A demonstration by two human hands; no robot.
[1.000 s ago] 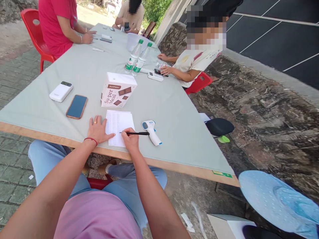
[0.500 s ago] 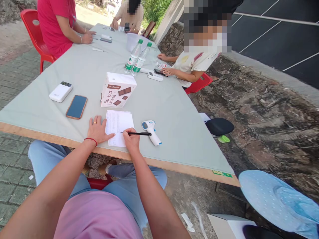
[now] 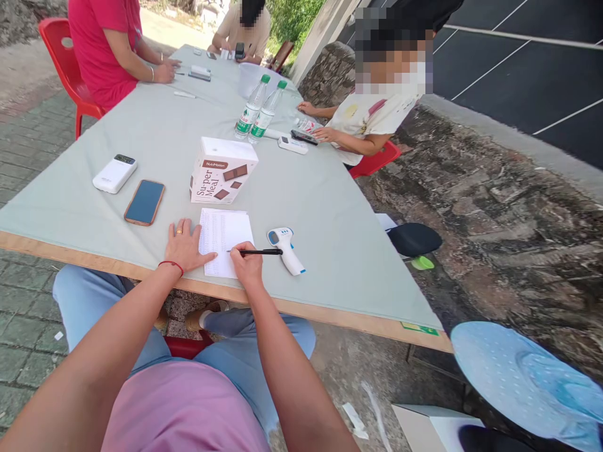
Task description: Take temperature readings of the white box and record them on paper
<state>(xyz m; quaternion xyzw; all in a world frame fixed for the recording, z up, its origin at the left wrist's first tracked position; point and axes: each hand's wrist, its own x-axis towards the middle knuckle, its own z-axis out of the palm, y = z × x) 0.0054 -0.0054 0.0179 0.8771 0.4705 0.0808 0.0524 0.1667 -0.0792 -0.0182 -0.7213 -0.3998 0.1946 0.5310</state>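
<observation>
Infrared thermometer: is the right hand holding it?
No, the right hand holds a black pen, and the infrared thermometer lies on the tablecloth.

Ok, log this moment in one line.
left hand: flat, thumb on paper | right hand: holding black pen over paper | thermometer: right of paper

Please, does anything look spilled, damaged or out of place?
Nothing looks spilled or damaged around the right hand, black pen and written sheet. The white scraps on the concrete, lower right, look odd, like dropped litter.
</observation>
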